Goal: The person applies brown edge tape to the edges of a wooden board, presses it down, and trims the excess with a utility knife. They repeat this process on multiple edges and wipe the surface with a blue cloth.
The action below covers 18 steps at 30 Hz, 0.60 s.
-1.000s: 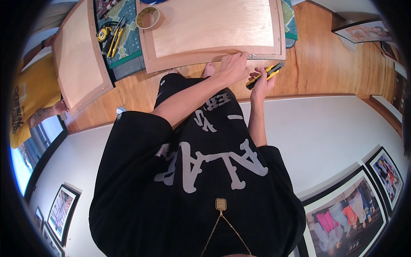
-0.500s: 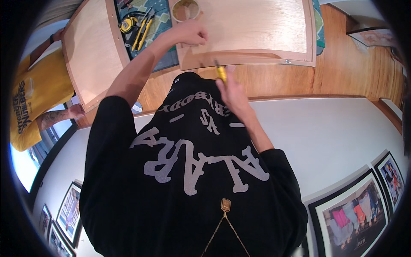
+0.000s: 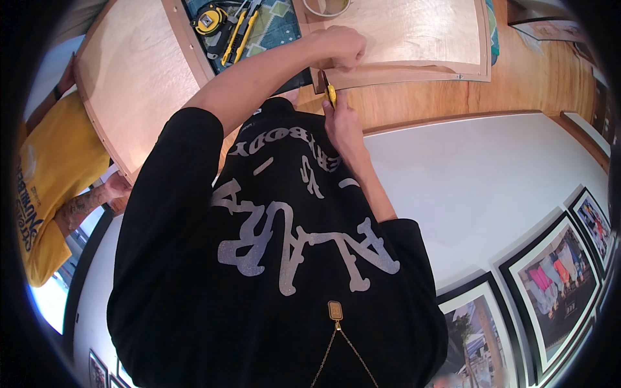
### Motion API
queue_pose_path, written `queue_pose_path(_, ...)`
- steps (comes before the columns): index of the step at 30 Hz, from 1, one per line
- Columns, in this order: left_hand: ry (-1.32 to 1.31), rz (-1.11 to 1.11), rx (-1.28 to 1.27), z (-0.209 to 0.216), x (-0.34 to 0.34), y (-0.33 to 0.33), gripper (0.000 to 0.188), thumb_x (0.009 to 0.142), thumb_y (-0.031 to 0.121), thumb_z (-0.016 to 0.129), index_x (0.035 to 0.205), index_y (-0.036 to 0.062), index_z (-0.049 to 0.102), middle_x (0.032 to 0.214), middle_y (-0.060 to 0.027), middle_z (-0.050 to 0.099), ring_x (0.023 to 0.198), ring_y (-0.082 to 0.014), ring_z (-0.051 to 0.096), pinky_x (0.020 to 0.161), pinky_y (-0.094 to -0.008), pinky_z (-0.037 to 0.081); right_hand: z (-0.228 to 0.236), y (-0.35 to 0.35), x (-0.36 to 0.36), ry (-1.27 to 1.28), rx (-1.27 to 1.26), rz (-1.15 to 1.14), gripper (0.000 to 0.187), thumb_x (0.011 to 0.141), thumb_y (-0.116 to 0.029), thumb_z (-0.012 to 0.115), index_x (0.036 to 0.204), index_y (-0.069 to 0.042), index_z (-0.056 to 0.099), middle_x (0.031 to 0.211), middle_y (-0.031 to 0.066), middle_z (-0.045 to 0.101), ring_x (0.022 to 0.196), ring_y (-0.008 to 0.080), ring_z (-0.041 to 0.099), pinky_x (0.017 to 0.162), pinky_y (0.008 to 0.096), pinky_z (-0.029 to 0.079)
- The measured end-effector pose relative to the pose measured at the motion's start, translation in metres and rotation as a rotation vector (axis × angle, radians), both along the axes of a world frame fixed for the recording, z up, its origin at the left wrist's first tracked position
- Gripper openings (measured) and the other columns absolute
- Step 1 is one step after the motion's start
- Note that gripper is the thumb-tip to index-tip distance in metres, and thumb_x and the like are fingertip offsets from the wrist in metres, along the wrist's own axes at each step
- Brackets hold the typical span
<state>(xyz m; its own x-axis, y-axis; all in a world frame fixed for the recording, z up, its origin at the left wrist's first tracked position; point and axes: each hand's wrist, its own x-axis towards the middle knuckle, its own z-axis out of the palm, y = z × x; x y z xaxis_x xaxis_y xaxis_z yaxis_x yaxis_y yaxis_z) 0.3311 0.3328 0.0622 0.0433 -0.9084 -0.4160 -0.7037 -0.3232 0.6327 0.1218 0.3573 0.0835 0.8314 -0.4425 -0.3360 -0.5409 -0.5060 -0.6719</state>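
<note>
At the top of the head view, my left hand [image 3: 346, 48] is closed in a fist over the left end of the near border of a pale wooden panel [image 3: 414, 32]. What its fingers hold, if anything, is hidden. Just nearer to me, my right hand [image 3: 345, 129] grips a yellow-handled utility knife [image 3: 332, 96]. The knife's dark tip points away from me at the panel's near left corner. Brown tape [image 3: 420, 72] runs along the panel's near border, with a loose-looking raised edge towards the right.
A tape roll [image 3: 310, 8] rests on the panel. Left of it, a tape measure [image 3: 210, 21] and a yellow cutter [image 3: 240, 42] lie on patterned cloth. A person in a yellow shirt [image 3: 58, 142] holds a second wooden panel [image 3: 142, 64]. Framed pictures [image 3: 559, 284] hang at lower right.
The knife has moved left along the panel's near border to its left corner. My left hand stays closed, slightly farther right over the panel. The whole view has shifted.
</note>
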Motion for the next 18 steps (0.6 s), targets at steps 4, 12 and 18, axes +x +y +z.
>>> queue_pose_path(4, -0.007, 0.007, -0.029, 0.004, 0.000, 0.002, 0.012, 0.062, 0.016, 0.072, 0.073, 0.0110, 0.072, 0.070, -0.0077, 0.069, 0.067, -0.0264, 0.066, 0.058, -0.0399, 0.049, 0.003, 0.006, 0.002, -0.010, -0.006, -0.019, 0.025, 0.097, -0.019, 0.055, 0.102, 0.005, 0.049, 0.085, 0.0308, 0.064, 0.071, 0.0498, 0.062, 0.062, 0.0563, 0.051)
queue_pose_path(12, -0.050, -0.025, 0.047, 0.003, -0.001, 0.000, 0.012, 0.067, 0.019, 0.074, 0.077, 0.0138, 0.073, 0.074, -0.0063, 0.071, 0.074, -0.0255, 0.068, 0.062, -0.0400, 0.050, -0.002, 0.018, 0.003, -0.051, -0.074, -0.063, 0.027, 0.097, -0.014, 0.055, 0.113, 0.007, 0.051, 0.071, 0.0319, 0.061, 0.068, 0.0512, 0.061, 0.056, 0.0548, 0.046)
queue_pose_path(18, -0.073, -0.025, 0.013, -0.001, -0.003, -0.003, 0.011, 0.068, 0.020, 0.073, 0.077, 0.0131, 0.072, 0.075, -0.0075, 0.071, 0.075, -0.0280, 0.068, 0.063, -0.0414, 0.050, 0.021, 0.019, -0.017, 0.112, -0.010, -0.051, 0.023, 0.096, -0.017, 0.055, 0.103, 0.005, 0.049, 0.084, 0.0302, 0.064, 0.074, 0.0499, 0.063, 0.065, 0.0569, 0.050)
